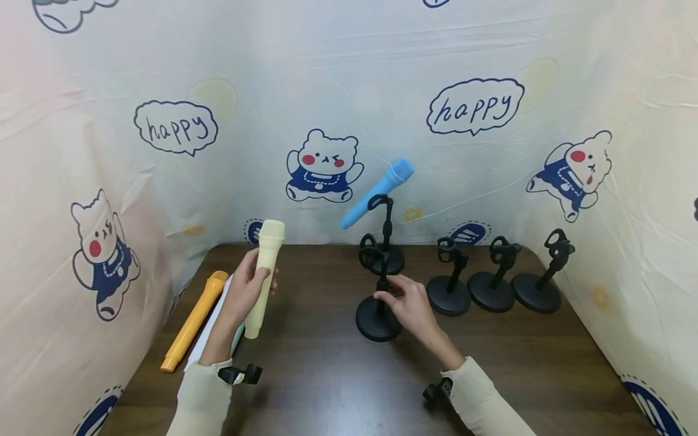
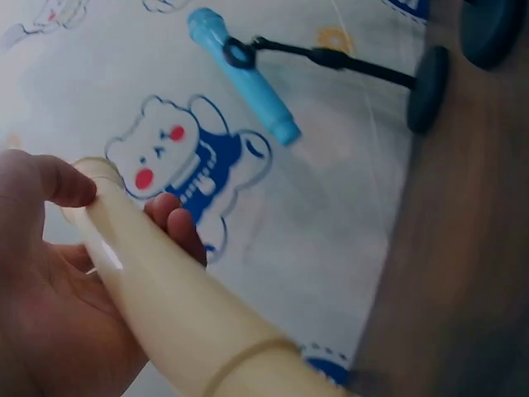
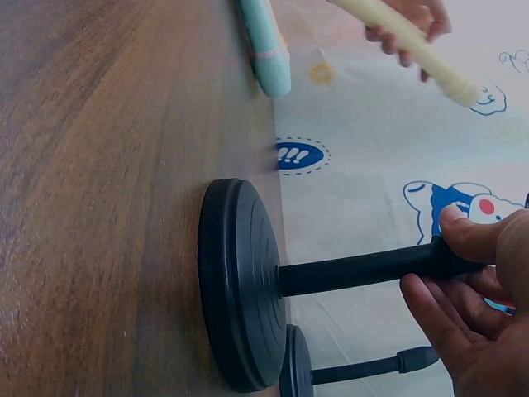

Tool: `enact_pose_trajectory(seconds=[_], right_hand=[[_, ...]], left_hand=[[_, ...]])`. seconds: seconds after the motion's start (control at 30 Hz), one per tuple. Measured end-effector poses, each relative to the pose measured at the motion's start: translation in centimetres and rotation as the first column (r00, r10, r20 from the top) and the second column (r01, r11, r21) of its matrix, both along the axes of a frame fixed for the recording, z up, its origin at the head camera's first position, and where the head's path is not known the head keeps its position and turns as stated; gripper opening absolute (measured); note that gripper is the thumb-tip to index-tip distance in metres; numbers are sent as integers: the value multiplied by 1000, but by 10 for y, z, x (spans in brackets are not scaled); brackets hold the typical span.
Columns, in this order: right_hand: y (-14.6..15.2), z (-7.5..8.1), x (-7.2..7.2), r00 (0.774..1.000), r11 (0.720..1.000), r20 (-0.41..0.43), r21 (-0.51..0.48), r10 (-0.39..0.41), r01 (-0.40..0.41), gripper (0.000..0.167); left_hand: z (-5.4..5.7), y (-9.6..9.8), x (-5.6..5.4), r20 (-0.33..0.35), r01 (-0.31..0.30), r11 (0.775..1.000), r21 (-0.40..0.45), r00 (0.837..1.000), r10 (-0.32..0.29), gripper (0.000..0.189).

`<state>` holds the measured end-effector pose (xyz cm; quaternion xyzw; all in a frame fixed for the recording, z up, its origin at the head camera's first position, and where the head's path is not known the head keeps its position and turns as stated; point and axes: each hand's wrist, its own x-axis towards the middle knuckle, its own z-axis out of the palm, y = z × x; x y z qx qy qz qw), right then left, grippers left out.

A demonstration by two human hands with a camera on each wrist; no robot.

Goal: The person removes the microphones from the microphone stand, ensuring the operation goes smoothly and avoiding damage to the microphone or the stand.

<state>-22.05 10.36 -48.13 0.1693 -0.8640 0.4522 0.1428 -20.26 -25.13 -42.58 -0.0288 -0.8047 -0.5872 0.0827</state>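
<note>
My left hand [image 1: 245, 297] grips a pale yellow microphone [image 1: 269, 245] around its handle, its head pointing up and away from me. In the left wrist view the thumb lies along the microphone [image 2: 173, 281] with fingers curled beneath. My right hand [image 1: 411, 306] pinches the upright of a black microphone stand [image 1: 376, 324] between thumb and fingers. Its round base [image 3: 240, 285] is low by the tabletop, and the ring clip [image 1: 369, 249] is above my fingers. Just behind, another black stand [image 1: 388, 257] carries a blue microphone [image 1: 376, 194], tilted in its clip.
Three more black stands with bare clips, including the nearest one [image 1: 448, 297], stand in a row at the right. Along the left edge lie an orange microphone [image 1: 196, 318], a white one [image 1: 209, 327] and a green one [image 3: 269, 54], partly behind my left arm. A printed cloth [image 1: 245, 200] hangs behind the table.
</note>
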Motion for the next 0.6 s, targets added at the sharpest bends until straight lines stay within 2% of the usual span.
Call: enact_pose_trajectory(seconds=[0.13,0.23,0.3,0.43,0.5,0.6], right_hand=[[0,-1,0,1000,1000,-4,-3,-3,3,36],[0,-1,-1,1000,1000,-7,-3,-3,3,36],[0,-1,-1,1000,1000,-9,-2,-2,2,36],[1,0,0,1000,1000,-5,-3,3,-3,38],[1,0,0,1000,1000,-1,-4,4,-4,39],[1,0,0,1000,1000,5,-5,8,-8,38]], left_hand=[[-16,-11,2,48,-38,997,-64,998,42,53],[-27,-20,4,64,-79,986,-147,994,89,55],[-33,-25,4,72,-111,970,-218,989,130,57],[-40,-33,6,88,-163,916,-366,974,208,61],[-42,-36,7,90,-179,892,-416,968,236,62],[-45,-39,8,83,-187,867,-461,964,253,60]])
